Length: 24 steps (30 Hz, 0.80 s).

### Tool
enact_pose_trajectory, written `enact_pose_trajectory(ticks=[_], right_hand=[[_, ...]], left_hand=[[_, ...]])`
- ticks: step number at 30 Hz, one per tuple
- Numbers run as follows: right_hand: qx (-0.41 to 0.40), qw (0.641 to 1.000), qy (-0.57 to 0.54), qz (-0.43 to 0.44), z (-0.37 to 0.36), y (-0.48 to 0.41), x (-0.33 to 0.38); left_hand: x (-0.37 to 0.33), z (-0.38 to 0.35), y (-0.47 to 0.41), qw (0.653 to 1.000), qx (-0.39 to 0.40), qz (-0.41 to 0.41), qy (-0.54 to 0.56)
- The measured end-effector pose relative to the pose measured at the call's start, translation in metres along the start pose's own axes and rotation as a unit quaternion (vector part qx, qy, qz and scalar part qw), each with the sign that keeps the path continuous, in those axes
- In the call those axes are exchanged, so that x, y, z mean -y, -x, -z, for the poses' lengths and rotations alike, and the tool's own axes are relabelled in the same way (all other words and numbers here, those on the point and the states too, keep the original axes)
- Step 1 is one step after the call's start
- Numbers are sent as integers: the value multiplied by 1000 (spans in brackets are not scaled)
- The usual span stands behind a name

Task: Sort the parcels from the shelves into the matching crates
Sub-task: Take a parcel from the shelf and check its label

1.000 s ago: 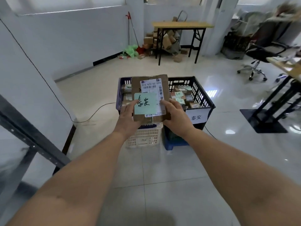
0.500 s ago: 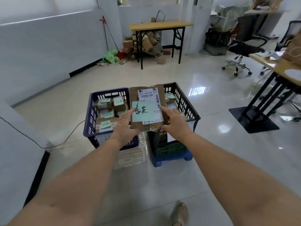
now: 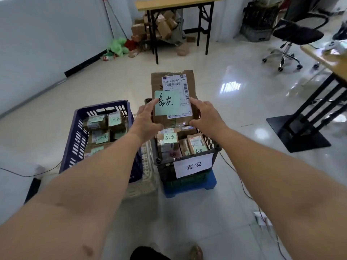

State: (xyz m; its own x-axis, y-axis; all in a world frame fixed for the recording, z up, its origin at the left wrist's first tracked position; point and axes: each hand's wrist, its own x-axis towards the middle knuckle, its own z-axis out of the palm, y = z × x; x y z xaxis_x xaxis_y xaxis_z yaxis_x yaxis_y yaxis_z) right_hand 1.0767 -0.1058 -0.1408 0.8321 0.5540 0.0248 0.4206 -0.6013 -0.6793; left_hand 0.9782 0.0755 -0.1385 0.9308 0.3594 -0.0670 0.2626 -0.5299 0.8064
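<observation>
1. At the bottom edge of the head view, a shoe (image 3: 195, 252) stands on the pale tiled floor (image 3: 187, 218), and two bare forearms reach forward from it.
2. The left hand (image 3: 146, 121) and the right hand (image 3: 206, 117) hold one brown parcel (image 3: 156, 79) between them. Each hand's fingers grip a lower side edge, with the thumbs on the front face.
3. The parcel stands upright, its face turned to the camera. It carries a white shipping label (image 3: 174, 84), and a green note (image 3: 167, 103) handwritten 泰安 lies over the label's lower left. The left thumb lies at the note's left edge.
4. The parcel is over the black crate (image 3: 165, 171). Whether its lower edge touches the parcels inside cannot be told.
5. The black crate bears a white sign (image 3: 193, 166) printed 泰安 on its near wall and sits on a blue plastic base (image 3: 189, 188). It holds small boxes (image 3: 196, 143), several of them with green notes.
6. Just to the left stands a blue crate (image 3: 75, 139), resting on a white basket (image 3: 146, 177). It is also filled with noted parcels (image 3: 97, 122).
7. Farther off, a wooden bench (image 3: 178, 2) stands by the wall with cardboard boxes (image 3: 161, 25) heaped under it, and green bags (image 3: 118, 46) lie to its left.
8. A black office chair (image 3: 296, 34) stands at the far right.
</observation>
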Motion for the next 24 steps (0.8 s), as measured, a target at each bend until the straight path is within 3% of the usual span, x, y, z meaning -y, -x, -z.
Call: enact_pose_trajectory(ticks=[18,24], right_hand=[[1,999,33,-33,0,-200,-48],[42,997,45,-52,-17,-230,-78]], left_hand=[[15,-6,-210,999,31,10,-5],[39,-32,-241,998,37,44,-9]])
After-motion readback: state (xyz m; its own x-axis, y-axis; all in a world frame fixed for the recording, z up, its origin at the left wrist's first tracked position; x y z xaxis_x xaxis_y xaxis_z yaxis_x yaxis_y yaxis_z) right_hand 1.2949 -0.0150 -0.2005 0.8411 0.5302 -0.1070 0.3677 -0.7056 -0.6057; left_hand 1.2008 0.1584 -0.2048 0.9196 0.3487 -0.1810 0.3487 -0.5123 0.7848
